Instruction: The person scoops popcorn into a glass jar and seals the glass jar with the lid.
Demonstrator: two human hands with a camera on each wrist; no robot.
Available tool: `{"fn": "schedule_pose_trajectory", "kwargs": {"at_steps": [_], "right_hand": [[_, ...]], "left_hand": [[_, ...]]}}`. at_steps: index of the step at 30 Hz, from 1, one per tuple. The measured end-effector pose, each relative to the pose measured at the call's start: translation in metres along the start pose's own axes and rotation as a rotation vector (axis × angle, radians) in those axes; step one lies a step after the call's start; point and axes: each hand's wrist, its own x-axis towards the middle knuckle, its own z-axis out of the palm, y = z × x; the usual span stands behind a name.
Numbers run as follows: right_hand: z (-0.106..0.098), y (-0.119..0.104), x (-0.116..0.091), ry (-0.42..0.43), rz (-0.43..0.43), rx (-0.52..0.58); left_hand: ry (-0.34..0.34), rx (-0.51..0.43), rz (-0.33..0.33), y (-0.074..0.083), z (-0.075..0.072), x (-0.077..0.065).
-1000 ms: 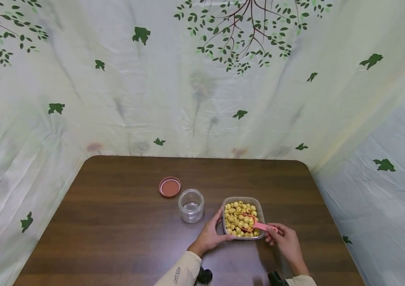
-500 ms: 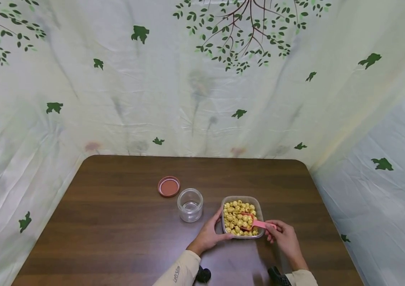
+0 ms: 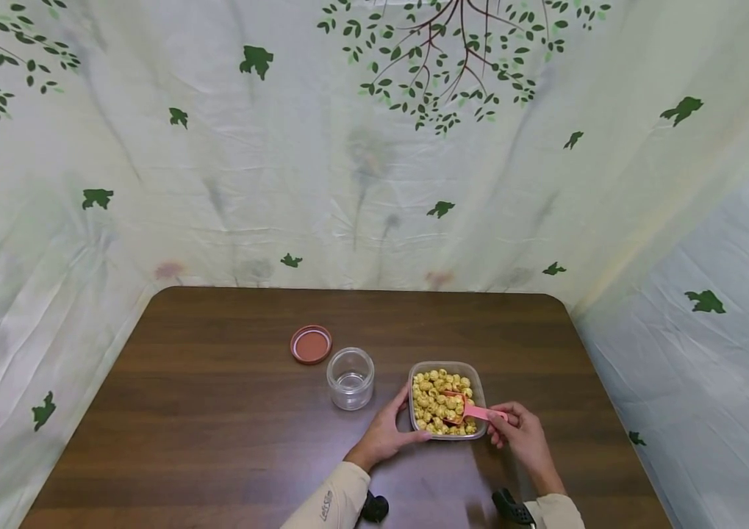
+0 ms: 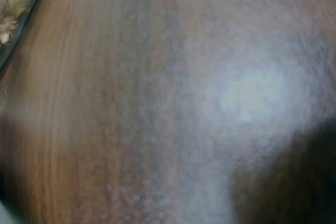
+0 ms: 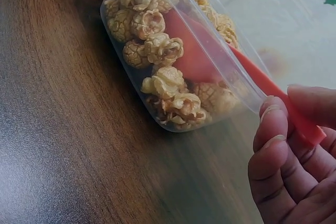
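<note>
A clear plastic container [image 3: 447, 365] full of popcorn [image 3: 428, 397] sits right of the table's middle. My left hand [image 3: 384, 438] holds its left side, thumb at the near corner and fingers along the far left wall. With my right hand [image 3: 528, 445] I pinch the handle of a pink-red scoop [image 3: 478, 413] between thumb and fingers. The scoop's bowl is sunk among the popcorn, and some pieces lie in it. In the right wrist view the scoop [image 5: 191, 51] shows through the container wall, its handle crossing the rim. The left wrist view catches only a corner of popcorn [image 4: 19, 1].
Left of the container stands an uncovered clear jar [image 3: 350, 378]. Behind it to the left lies a reddish-brown round lid [image 3: 311, 345]. The brown wooden table [image 3: 228, 411] ends at a white curtain [image 3: 321, 184] printed with leaves.
The whole head view has shifted slightly. Both hands keep their grips, and the scoop stays in the popcorn at nearly the same spot.
</note>
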Motion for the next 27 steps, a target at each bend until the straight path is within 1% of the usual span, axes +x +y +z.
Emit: {"fn": "schedule_pose_trajectory", "kwargs": {"at_steps": [7,15,20,24,27], "right_hand": [[0.0034,-0.0006,0.0014,-0.014,-0.001,0.037],[0.0046,0.0022,0.0031,-0.012,-0.002,0.061],[0.0046,0.003,0.0024,-0.004,0.006,0.098],[0.004,0.005,0.0013,0.015,0.013,0.122],[0.0036,0.0065,0.0004,0.029,0.014,0.147]], "left_hand": [[0.009,0.001,0.001,-0.0001,-0.0007,-0.0009],[0.017,-0.014,-0.007,0.0028,-0.0019,-0.0017],[0.01,-0.015,-0.007,0.0005,-0.0014,-0.001],[0.004,0.013,-0.015,0.0004,-0.001,-0.0015],[0.004,0.016,-0.015,0.0008,-0.0008,-0.002]]}}
